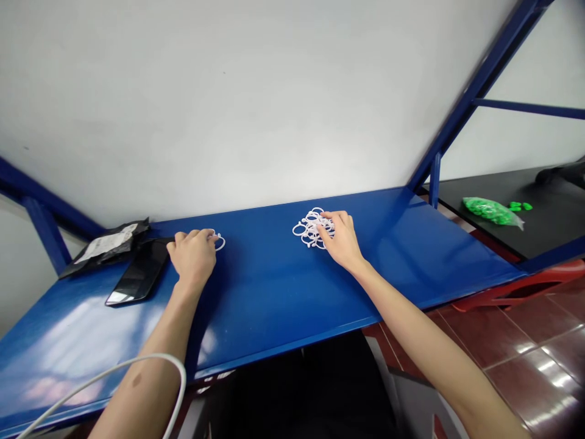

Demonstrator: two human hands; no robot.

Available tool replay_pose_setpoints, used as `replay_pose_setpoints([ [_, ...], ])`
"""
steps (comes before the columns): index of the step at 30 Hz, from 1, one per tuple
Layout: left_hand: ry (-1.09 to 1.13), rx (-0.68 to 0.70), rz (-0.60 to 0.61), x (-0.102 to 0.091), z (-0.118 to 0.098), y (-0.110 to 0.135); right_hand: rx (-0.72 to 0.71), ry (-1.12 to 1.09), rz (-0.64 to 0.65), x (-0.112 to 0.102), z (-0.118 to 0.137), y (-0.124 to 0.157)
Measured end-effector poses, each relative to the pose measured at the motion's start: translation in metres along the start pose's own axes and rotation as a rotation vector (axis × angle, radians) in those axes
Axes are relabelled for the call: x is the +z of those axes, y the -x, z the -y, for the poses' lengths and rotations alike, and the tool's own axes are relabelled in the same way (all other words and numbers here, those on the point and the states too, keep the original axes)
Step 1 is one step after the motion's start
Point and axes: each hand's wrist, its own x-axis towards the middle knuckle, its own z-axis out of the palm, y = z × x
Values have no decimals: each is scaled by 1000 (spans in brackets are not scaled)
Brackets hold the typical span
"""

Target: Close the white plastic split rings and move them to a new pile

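A small heap of thin white plastic rings with little knobs lies on the blue table. My right hand reaches onto the right side of this heap, its thumb and index finger apart and touching the rings. To the left, my left hand rests low over the table with curled fingers. A white ring pokes out at its right side, by the fingertips, which seem closed on it. The undersides of the left fingers are hidden.
Left of my left hand lie a black phone and a black plastic parcel with a white label. A white cable loops over my left forearm. Blue frame bars rise at both ends. A bag of green pieces sits on a black table.
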Motion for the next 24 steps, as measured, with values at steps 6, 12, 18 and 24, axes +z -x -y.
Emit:
replay_pose_setpoints([
  [6,350,142,-97,-13,-28,6,-134,-30,71,4,20,10],
  [12,1022,146,473,-12,-89,39,-286,-187,352,10,44,27],
  [18,1230,55,615,-16,-105,53,-223,-212,525,17,47,35],
  [24,1270,39,633,-19,-104,51,-177,-263,514,17,47,33],
])
